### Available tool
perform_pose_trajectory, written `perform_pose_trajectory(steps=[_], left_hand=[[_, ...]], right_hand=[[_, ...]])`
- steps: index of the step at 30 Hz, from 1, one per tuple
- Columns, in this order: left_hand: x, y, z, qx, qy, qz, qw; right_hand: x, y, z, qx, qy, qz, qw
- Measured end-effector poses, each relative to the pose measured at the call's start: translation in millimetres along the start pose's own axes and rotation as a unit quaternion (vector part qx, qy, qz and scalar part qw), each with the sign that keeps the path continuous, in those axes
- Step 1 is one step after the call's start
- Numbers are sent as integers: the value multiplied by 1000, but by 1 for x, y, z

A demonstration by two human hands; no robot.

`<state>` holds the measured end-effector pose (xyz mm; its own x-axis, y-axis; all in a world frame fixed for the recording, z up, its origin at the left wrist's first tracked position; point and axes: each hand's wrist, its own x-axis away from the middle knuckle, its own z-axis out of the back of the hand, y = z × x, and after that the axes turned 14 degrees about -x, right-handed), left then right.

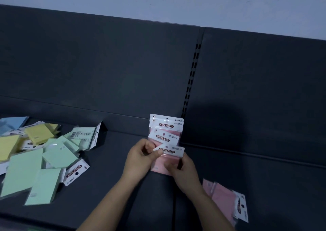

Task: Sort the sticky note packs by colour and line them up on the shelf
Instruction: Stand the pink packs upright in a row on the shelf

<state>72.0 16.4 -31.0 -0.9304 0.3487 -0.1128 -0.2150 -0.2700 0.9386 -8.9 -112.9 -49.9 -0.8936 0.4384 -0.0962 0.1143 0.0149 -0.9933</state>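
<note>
Our left hand and right hand pinch the nearest pink pack between them. It overlaps two upright pink packs on the shelf. Green and yellow packs lie heaped well left.

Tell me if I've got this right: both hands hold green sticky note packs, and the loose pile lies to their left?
Not quite: the head view shows the left hand and right hand holding pink packs, not green. The loose pile does lie to their left.

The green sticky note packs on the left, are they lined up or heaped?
Heaped: the green packs lie on the shelf at differing angles, overlapping one another.
</note>
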Motion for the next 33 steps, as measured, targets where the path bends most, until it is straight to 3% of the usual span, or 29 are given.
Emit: perform_pose_trajectory(steps=[5,7,10,13,16,19,23,28,30,33], left_hand=[[-7,4,3,100,-50,-52,992],[-10,6,3,131,-35,-54,989],[-22,-7,5,24,29,-39,999],[-33,-21,3,-105,-36,-27,993],[-41,-26,-6,-167,-26,-16,986],[-42,-27,-11,-230,19,-30,972],[-38,-31,-16,-287,40,-72,954],[-36,-37,-19,-338,41,-93,936],[-40,-42,-17,-329,14,-79,941],[-47,-45,-19,-300,-63,-88,948]], right_hand=[[-9,5,3,-2,1,-5,1000],[-14,5,5,-5,0,-5,1000],[-25,4,4,5,5,4,1000],[-38,4,1,48,15,29,998],[-48,7,-2,205,43,49,977],[-48,7,3,322,52,4,945],[-46,13,8,329,19,-6,944],[-52,16,9,314,97,0,945],[-53,17,11,307,105,-6,946],[-54,17,6,286,54,-14,957]])
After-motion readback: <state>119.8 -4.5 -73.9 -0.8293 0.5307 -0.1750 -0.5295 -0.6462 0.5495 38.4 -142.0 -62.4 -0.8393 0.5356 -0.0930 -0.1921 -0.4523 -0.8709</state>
